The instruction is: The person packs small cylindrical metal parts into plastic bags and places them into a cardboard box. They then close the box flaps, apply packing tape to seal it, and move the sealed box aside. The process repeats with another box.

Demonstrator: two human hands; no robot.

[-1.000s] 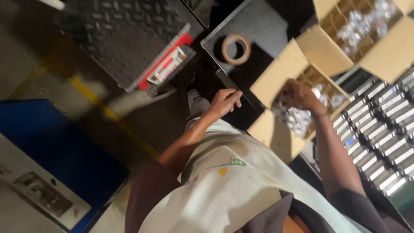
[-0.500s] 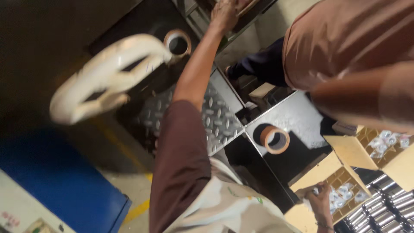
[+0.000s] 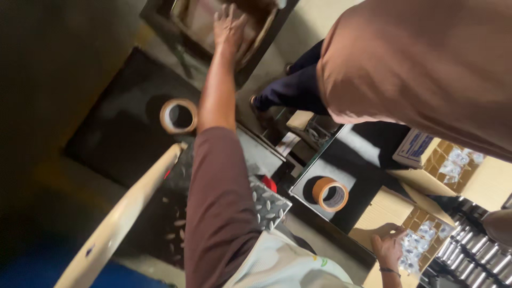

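Observation:
My left hand (image 3: 229,24) reaches far out with fingers spread and lies flat on an open brown cardboard box (image 3: 261,32) at the top. My maroon sleeve (image 3: 218,213) runs down the middle. At the bottom right, my right hand (image 3: 388,248) rests at the edge of a divided cardboard box (image 3: 386,210). Its fingers touch clear-wrapped small items (image 3: 418,242) in the cells; whether it grips one is unclear.
Another person in a brown shirt (image 3: 426,64) and dark trousers stands at the upper right. Tape rolls lie on a dark surface (image 3: 178,116) and a black table (image 3: 330,193). A cream bar (image 3: 122,213), a diamond-plate step (image 3: 266,205), a second box of wrapped items (image 3: 458,160) and rows of metal parts (image 3: 469,256) surround me.
My left arm has stretched out from near my body up to the far cardboard box. The view has swung, and the other person has come into sight. My right hand stays at the divided box.

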